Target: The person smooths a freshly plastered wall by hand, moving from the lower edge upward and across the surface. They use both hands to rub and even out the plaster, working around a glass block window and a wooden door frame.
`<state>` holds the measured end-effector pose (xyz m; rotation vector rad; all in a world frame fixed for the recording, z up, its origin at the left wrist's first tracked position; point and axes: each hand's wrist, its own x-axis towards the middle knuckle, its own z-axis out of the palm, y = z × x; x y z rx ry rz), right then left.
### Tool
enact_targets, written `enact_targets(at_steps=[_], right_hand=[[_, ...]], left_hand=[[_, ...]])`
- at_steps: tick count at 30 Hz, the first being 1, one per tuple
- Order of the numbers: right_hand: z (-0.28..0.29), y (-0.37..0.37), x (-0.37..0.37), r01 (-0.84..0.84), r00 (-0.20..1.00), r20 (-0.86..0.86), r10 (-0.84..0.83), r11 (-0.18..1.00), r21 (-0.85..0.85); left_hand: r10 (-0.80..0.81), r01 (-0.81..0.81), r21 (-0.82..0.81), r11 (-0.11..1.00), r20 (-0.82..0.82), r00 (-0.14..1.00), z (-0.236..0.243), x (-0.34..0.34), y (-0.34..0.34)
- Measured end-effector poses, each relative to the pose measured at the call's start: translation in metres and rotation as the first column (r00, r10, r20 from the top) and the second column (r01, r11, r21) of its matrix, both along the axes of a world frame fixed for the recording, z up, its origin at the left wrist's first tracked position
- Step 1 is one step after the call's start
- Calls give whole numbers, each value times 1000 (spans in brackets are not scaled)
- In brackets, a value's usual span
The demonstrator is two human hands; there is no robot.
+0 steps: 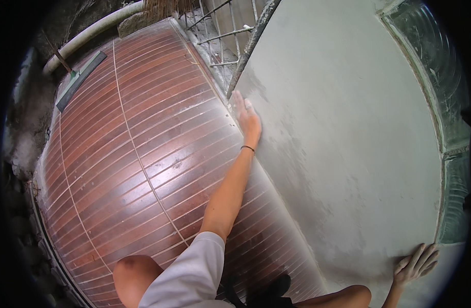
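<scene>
My left hand is stretched forward to the lower edge of a smooth grey plastered wall, beside the foot of a metal grille. Its fingers are extended, coated in pale dust, and lie against the wall; anything under the palm is hidden. A thin dark band circles that wrist. At the lower right, my right hand rests on the wall with its dusty fingers spread and nothing visible in them. It is just below the corner of a greenish glass window.
Reddish-brown ribbed tiles cover the floor, dusted white along the wall. A floor squeegee lies at the far left, near a pale pipe. The metal grille stands at the wall's far end. My bent knees are at the lower edge.
</scene>
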<state>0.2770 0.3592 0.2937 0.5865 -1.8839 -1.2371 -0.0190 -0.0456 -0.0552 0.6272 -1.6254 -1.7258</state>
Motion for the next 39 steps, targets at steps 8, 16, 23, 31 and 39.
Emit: enact_targets(at_steps=[8,16,23,31,39], right_hand=[[1,-2,-1,-18,1000,-17,18,999,28],[0,4,-1,-11,1000,-16,12,1000,12],[-2,6,0,-1,1000,-29,1,1000,1],[-1,3,-2,-21,999,-38,22,1000,22],[-1,0,-3,-30,999,-30,30,999,16]], left_hand=[[-71,60,-86,994,-134,988,-12,2,3],[-129,129,7,992,-29,991,11,31,52],[-73,31,-144,989,-296,952,34,6,25],[-43,20,314,949,65,997,-23,9,14],[-125,59,-215,975,-304,944,26,43,77]])
